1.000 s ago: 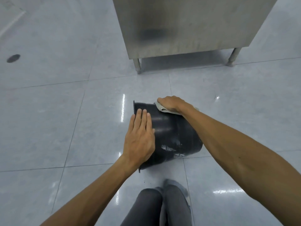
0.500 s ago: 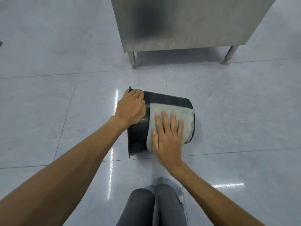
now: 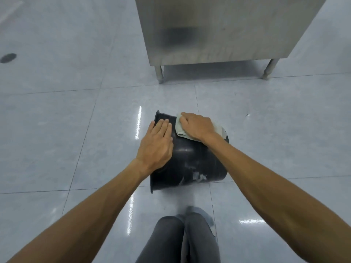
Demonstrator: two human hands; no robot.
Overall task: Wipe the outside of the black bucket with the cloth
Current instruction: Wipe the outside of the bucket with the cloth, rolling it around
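Note:
The black bucket [image 3: 191,162] lies on its side on the grey tiled floor, its rim toward the left. White scuff marks show low on its wall. My left hand [image 3: 156,147] rests flat on the bucket's wall near the rim, fingers together. My right hand [image 3: 197,126] presses the pale green cloth [image 3: 180,128] onto the far upper side of the bucket. Most of the cloth is hidden under that hand.
A stainless steel cabinet [image 3: 218,29] on short legs stands just beyond the bucket. My knees [image 3: 182,236] in grey trousers are at the bottom of the view. A dark round floor drain [image 3: 8,57] sits far left.
My right hand has carried the cloth from the near side of the bucket up to its far side. My left hand has slid from the rim's far end down onto the wall.

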